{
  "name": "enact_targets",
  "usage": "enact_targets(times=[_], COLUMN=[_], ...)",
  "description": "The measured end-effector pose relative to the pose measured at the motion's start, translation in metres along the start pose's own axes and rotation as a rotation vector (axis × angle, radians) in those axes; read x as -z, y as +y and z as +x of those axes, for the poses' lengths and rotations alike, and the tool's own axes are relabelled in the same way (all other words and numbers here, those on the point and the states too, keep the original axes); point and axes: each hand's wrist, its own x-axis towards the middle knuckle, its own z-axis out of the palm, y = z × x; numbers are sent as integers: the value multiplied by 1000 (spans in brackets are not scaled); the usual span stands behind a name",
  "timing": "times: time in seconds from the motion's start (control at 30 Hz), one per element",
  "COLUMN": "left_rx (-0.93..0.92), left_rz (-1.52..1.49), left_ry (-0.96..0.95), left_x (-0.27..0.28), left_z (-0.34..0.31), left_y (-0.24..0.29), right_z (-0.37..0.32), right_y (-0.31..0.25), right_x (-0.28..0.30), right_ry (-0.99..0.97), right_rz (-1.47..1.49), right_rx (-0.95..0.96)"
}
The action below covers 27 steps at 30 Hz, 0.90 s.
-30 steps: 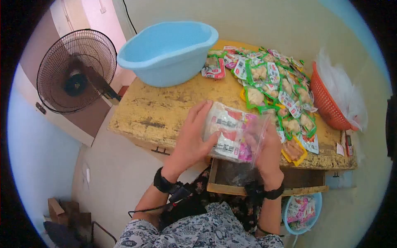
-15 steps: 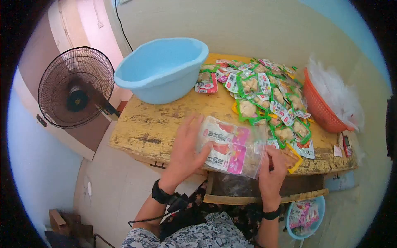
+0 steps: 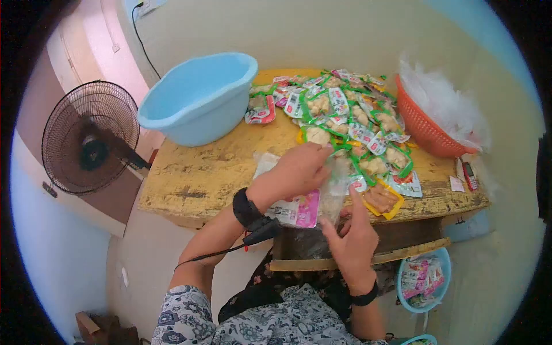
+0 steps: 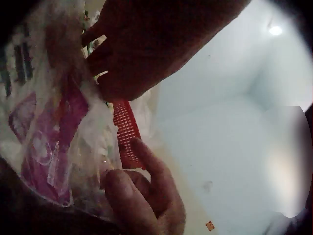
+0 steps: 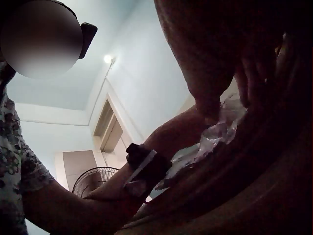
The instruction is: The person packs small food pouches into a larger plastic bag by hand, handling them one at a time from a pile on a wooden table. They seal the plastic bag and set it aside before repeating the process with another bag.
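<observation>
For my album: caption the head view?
Two hands on a clear plastic bag, beside heaped food packets on a worn yellow table.

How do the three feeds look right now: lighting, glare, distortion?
Head: fairly evenly lit; the table edge looks bowed, corners black. Left wrist: a lamp glares upper right, left hand in deep shadow. Right wrist: darkest, right hand dim, lower right too dark to read.

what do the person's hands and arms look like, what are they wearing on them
The left hand and right hand wear no gloves. A black left wristband carries a dark, boxy device, with a thin black cable running along the forearm. A black right wristband circles the other wrist. The left sleeve is short and pale with a dark floral print.
</observation>
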Motion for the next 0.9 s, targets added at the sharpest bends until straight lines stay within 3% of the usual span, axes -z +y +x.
enact_targets(times=[0.1,0.2,0.3,0.4,0.6,0.7,0.8,0.9], left_rx=[-71,-30,-3,20,81,-6,39,29], left_rz=[132,145,0,-145,93,73,-3,-169], left_ry=[126,162,262,362,249,265,98,145], left_x=[-14,-20,-23,-22,-22,-26,-16,-18], left_z=[7,4,-5,-12,-17,-18,-20,-19], left_y=[-7,-10,-8,-14,-21,-26,-27,-42], right_z=[-3,-5,-6,-3,-1,-3,-5,-4], right_y=[-6,-4,-6,-8,-27,-33,-35,-45], right_x=[-1,-6,-11,-15,-13,-15,-14,-11], right_ry=[-35,-20,-42,-15,100,86,86,119], right_rz=[92,111,396,422,375,321,320,287], right_rx=[-85,-44,-130,-107,10,4,13,51])
